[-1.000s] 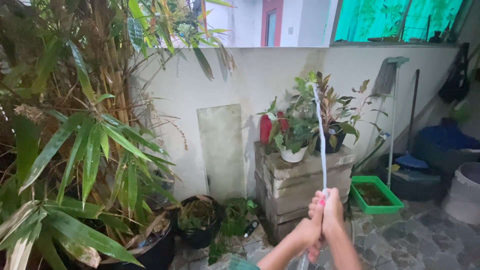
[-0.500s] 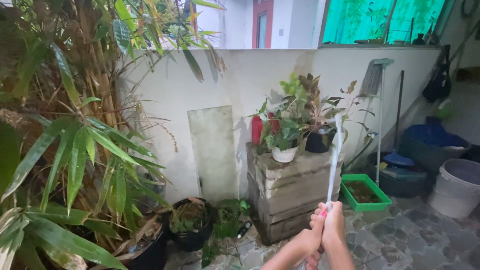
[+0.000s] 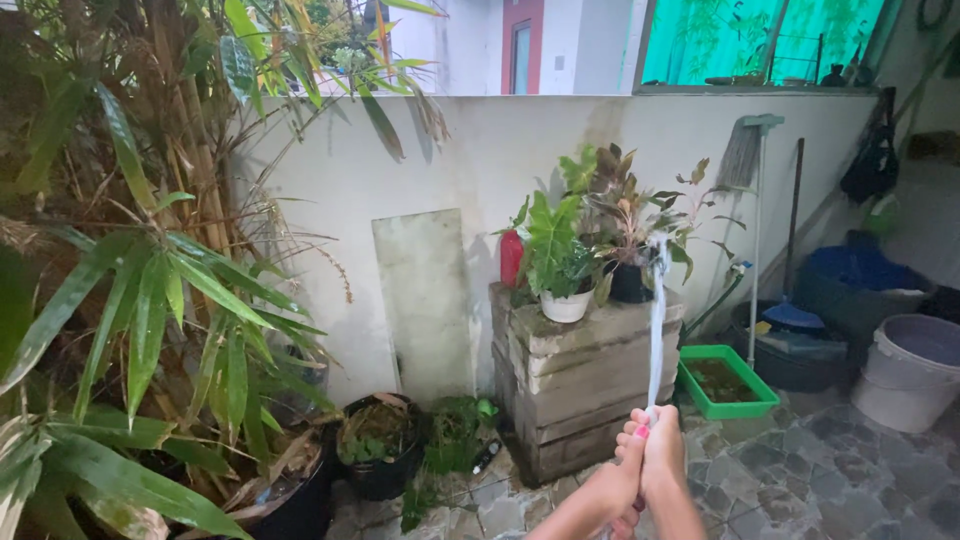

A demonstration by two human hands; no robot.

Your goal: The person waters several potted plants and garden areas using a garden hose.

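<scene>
While both hands clamp together, left hand against right hand, on a mostly hidden hose end | water jet arcs to black pot on crate | step: watering potted plants | next: steadier aim, likely toward white pot

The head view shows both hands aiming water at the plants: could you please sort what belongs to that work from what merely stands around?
In use:
- left hand and right hand, clasped together
- white water jet
- black pot with reddish-leaved plant
- white pot with green plant

Standing by:
- green plastic tray
- long-handled mop
- grey bucket
</scene>
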